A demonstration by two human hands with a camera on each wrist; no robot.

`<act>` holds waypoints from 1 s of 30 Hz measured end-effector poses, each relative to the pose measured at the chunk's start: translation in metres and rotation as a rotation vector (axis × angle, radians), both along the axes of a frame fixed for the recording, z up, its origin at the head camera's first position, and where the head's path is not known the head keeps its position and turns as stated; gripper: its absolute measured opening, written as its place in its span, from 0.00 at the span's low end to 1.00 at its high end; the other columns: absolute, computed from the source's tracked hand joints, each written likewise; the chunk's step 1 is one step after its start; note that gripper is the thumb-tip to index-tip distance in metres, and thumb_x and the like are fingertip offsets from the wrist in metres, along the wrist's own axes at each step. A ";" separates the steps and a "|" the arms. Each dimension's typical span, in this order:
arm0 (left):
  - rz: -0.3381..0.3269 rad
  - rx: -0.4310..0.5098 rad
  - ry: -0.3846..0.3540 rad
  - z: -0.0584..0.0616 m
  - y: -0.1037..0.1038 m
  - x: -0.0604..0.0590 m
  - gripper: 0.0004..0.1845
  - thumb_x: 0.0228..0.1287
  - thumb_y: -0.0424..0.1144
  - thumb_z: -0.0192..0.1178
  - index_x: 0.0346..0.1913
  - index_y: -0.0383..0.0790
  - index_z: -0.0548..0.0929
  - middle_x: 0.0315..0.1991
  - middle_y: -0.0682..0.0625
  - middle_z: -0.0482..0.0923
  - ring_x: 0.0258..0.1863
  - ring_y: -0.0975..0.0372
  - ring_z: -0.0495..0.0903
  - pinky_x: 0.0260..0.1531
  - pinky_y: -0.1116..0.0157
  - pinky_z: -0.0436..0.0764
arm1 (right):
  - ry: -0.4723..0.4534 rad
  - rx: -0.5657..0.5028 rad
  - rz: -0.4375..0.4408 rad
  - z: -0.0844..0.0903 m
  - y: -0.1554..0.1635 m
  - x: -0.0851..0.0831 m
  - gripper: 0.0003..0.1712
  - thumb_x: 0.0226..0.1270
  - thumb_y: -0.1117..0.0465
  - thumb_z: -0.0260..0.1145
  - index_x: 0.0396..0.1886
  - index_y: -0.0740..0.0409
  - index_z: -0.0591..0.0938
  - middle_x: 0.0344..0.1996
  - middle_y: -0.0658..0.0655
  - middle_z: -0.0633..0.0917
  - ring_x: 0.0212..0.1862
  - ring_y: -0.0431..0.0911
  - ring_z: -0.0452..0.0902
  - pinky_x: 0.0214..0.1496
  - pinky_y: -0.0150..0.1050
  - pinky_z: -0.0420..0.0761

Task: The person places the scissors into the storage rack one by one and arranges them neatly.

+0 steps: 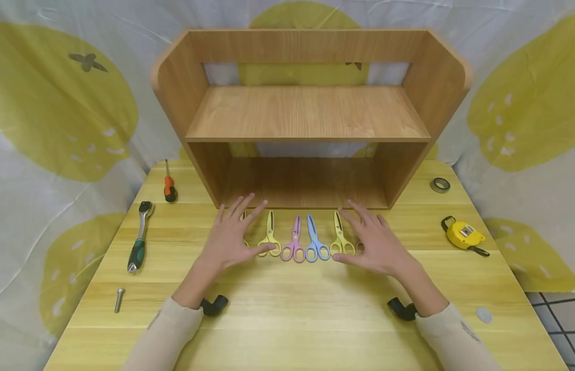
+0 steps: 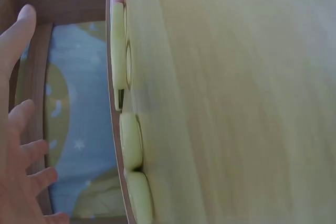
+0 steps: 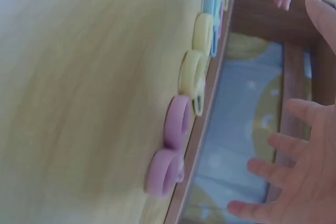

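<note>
Several small scissors lie in a row on the wooden table (image 1: 297, 309) in front of the shelf: yellow (image 1: 269, 238), pink (image 1: 294, 243), blue (image 1: 315, 243) and yellow (image 1: 340, 239). My left hand (image 1: 232, 234) is spread flat over the row's left end and covers another yellow pair (image 2: 131, 140). My right hand (image 1: 375, 239) is spread over the right end, where a pink handle (image 3: 170, 150) shows beside it. Both hands have straight fingers and hold nothing. In the wrist views the left hand (image 2: 18, 145) and the right hand (image 3: 299, 171) hover apart from the handles.
An empty two-level wooden shelf (image 1: 308, 113) stands behind the scissors. On the left lie a ratchet wrench (image 1: 139, 237), an orange screwdriver (image 1: 169, 185) and a bolt (image 1: 118, 299). On the right are a yellow tape measure (image 1: 463, 234), a tape roll (image 1: 440, 184) and a white disc (image 1: 484, 314).
</note>
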State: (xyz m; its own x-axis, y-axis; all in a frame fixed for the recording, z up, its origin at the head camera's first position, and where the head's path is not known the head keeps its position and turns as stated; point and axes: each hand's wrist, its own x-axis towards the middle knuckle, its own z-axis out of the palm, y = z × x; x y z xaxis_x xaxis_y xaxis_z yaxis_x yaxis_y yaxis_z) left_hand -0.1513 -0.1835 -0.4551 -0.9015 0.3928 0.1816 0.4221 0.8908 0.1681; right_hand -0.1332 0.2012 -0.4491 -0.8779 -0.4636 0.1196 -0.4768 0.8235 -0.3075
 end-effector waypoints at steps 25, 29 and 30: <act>0.232 0.713 0.229 -0.006 -0.042 -0.025 0.33 0.60 0.51 0.76 0.69 0.56 0.80 0.66 0.46 0.80 0.67 0.49 0.77 0.67 0.45 0.81 | -0.189 -0.295 -0.209 -0.017 0.049 0.024 0.48 0.61 0.37 0.76 0.74 0.55 0.71 0.68 0.60 0.76 0.65 0.62 0.77 0.66 0.67 0.80; 0.278 0.844 0.289 -0.008 -0.047 -0.031 0.30 0.62 0.46 0.75 0.67 0.48 0.81 0.60 0.43 0.83 0.59 0.49 0.82 0.58 0.50 0.87 | -0.206 -0.304 -0.232 -0.020 0.053 0.024 0.47 0.61 0.39 0.77 0.72 0.58 0.72 0.61 0.62 0.81 0.58 0.61 0.82 0.61 0.64 0.85; 0.289 0.874 0.299 -0.008 -0.048 -0.033 0.29 0.63 0.45 0.75 0.67 0.46 0.81 0.58 0.43 0.84 0.57 0.49 0.83 0.55 0.52 0.88 | -0.201 -0.306 -0.229 -0.022 0.054 0.024 0.46 0.61 0.40 0.78 0.71 0.60 0.73 0.58 0.62 0.82 0.57 0.60 0.82 0.60 0.63 0.85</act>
